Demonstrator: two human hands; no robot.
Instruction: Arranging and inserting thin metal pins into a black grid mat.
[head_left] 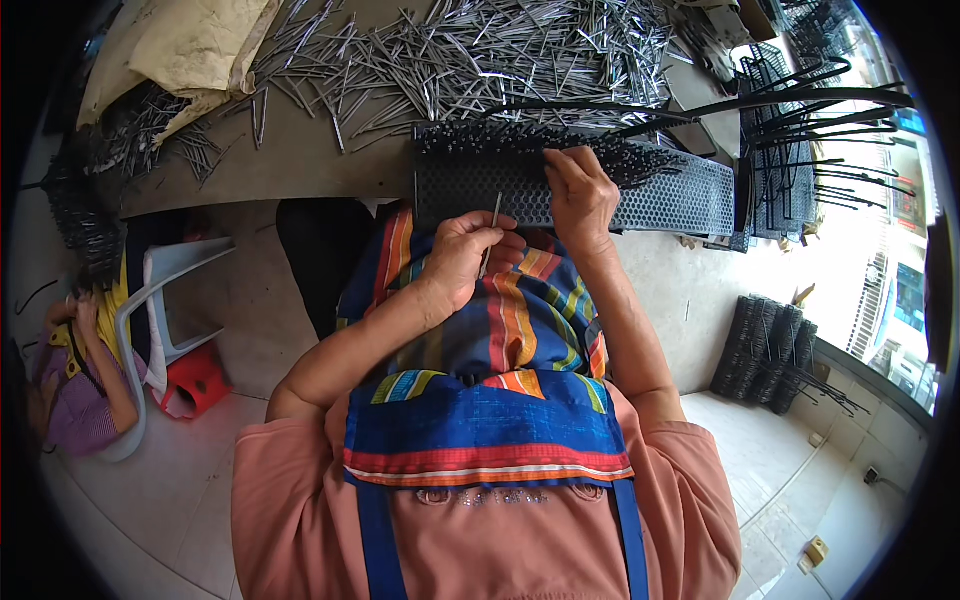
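Nearest, the left hand's (462,262) fingers grip a slim, straight silver metal rod (497,210), likely light, stiff and slick, best pinched mid-shaft; the thumb hides its middle. Just beyond to the right, the right hand's (583,197) fingertips are pinched together over a black perforated tray (655,208) studded with dark pins (480,142); I cannot tell what they hold. Farther, loose silver rods (520,60) heap the table (285,165), cut off at the far edge.
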